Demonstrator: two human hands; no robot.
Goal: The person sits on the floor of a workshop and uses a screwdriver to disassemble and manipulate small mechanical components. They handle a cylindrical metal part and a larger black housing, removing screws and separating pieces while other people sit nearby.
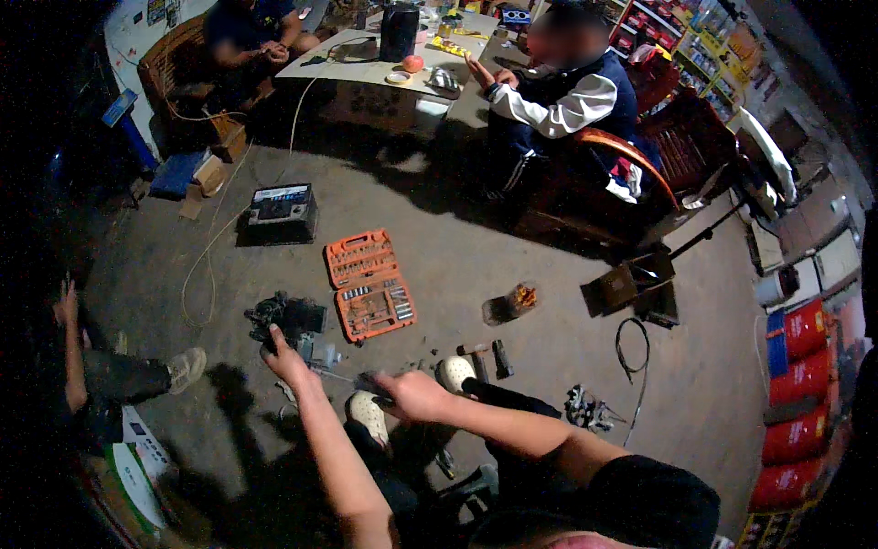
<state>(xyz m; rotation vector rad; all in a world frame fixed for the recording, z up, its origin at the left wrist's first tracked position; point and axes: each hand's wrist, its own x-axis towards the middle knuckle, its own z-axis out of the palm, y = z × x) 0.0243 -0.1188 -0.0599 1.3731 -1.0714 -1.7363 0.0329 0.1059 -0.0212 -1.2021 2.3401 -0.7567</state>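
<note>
My left hand (289,362) is closed on a dark, greasy mechanical part (285,316) with an uneven outline; its exact kind is too dark to make out. My right hand (417,395) is wrapped round the dark handle of a screwdriver (338,375). The thin shaft points left toward the underside of the part, beside my left wrist; whether its tip touches is unclear. Just beyond, on the floor, an orange socket set case (370,284) lies opened flat, with rows of sockets and bits in it.
A boxy battery (282,215) stands far left of the case. A clear container (523,297), a dark open box (636,282), a black hose (631,348) and a metal assembly (590,409) lie rightward. Two people sit by the far table (352,69); another person's leg (146,377) reaches in left.
</note>
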